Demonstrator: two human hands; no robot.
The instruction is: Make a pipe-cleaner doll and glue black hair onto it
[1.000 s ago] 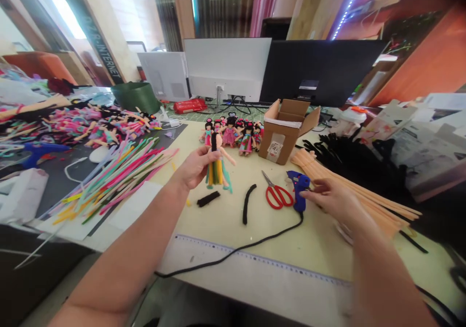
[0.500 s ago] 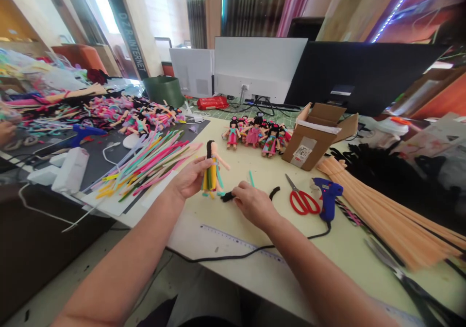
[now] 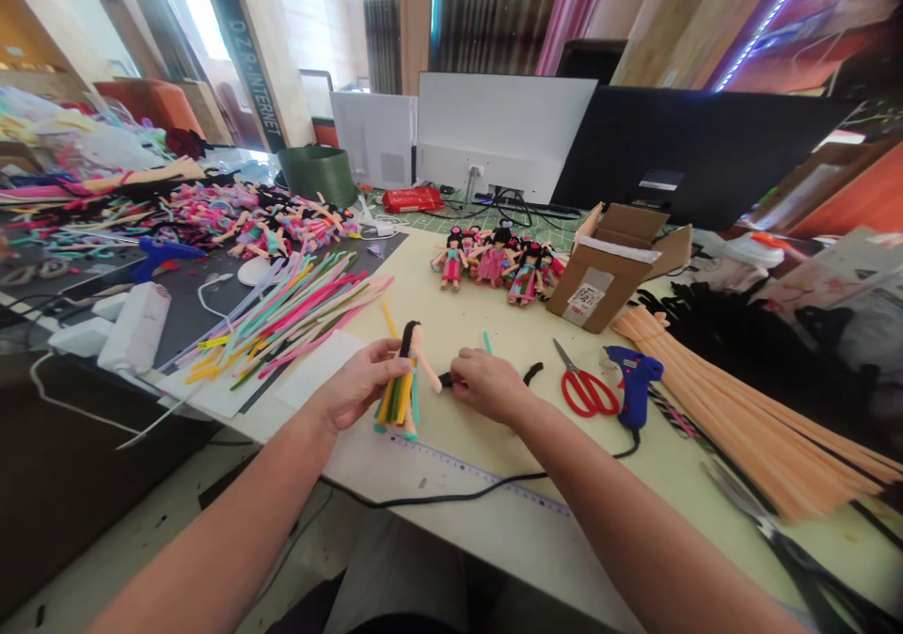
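Note:
My left hand (image 3: 353, 387) grips a small pipe-cleaner doll (image 3: 403, 377) with black hair, a peach body and a yellow, green and teal skirt, held upright over the table edge. My right hand (image 3: 486, 385) is closed beside the doll's arm, pinching a short black pipe-cleaner piece (image 3: 446, 379). Another curved black piece (image 3: 532, 372) lies just right of that hand. Red-handled scissors (image 3: 582, 388) and a blue glue gun (image 3: 636, 378) rest further right on the cream table (image 3: 494, 333).
Several finished dolls (image 3: 498, 263) lie by an open cardboard box (image 3: 608, 261). Coloured pipe cleaners (image 3: 289, 314) spread on the left, peach ones (image 3: 748, 418) on the right. The glue gun's black cord (image 3: 458, 496) crosses a ruler (image 3: 486, 476). Monitors (image 3: 504, 131) stand behind.
My right hand left the glue gun, crossed left and picked up the black piece by the doll. The doll came lower and nearer to me.

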